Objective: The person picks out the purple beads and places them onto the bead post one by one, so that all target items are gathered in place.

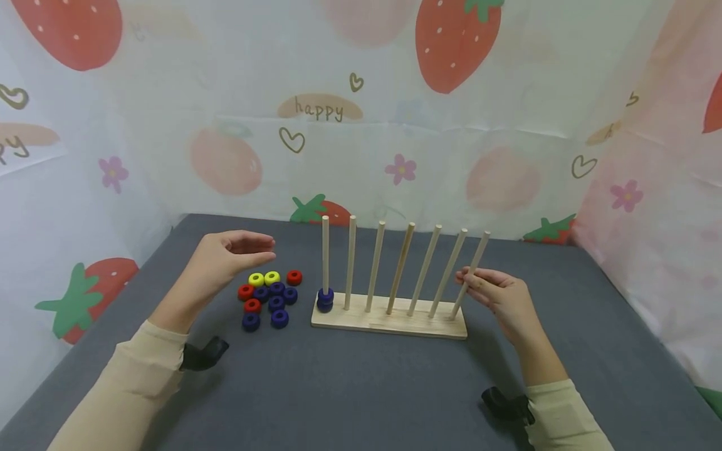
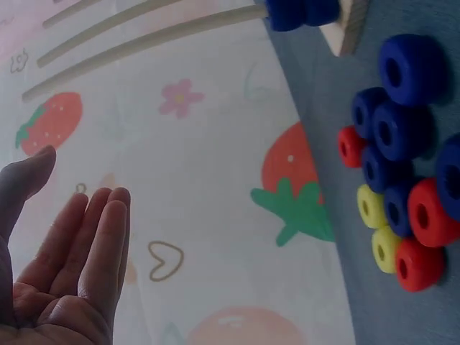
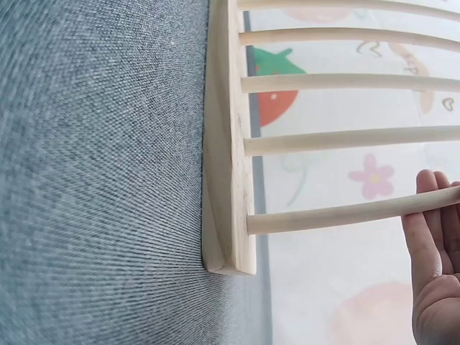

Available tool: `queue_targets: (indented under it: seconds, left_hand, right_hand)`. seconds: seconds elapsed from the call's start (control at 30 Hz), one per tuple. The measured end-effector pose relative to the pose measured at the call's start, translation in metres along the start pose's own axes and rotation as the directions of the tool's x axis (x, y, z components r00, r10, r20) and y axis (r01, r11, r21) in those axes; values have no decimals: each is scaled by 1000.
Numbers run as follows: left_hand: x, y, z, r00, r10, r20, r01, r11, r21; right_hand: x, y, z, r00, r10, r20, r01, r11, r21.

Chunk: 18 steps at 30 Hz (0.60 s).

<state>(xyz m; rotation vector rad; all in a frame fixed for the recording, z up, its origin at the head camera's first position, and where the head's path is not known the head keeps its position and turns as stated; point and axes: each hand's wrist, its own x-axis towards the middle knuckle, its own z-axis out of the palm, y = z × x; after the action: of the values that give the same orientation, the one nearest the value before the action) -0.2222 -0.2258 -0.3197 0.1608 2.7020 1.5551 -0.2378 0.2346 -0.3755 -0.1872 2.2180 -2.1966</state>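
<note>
A wooden peg stand (image 1: 389,324) with several upright pegs stands on the grey tabletop. Two dark blue rings (image 1: 324,300) are stacked at the foot of its leftmost peg. At the other end, my right hand (image 1: 502,297) pinches the rightmost peg (image 3: 338,215) between thumb and fingers, partway up. My left hand (image 1: 222,260) is in the air left of the stand, near the loose rings. Its fingers (image 2: 100,251) are straight, the thumb apart from them, with nothing between.
Left of the stand lie loose rings: several blue rings (image 1: 276,303), red rings (image 1: 252,305) and two yellow rings (image 1: 272,277). A strawberry-print cloth (image 1: 361,156) hangs behind the table and along both sides. Each wrist wears a black camera mount (image 1: 204,354).
</note>
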Motion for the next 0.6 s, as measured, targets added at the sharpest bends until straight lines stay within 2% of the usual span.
queue_targets:
  seconds: [0.33, 0.6]
  left_hand:
    - [-9, -24, 0, 998, -35, 58, 31, 998, 60]
    - [-17, -37, 4, 998, -45, 43, 42, 998, 56]
  right_hand:
    - [0, 0, -1, 1000, 0, -1, 0, 1000, -24]
    - [0, 0, -1, 1000, -7, 4, 7, 1000, -20]
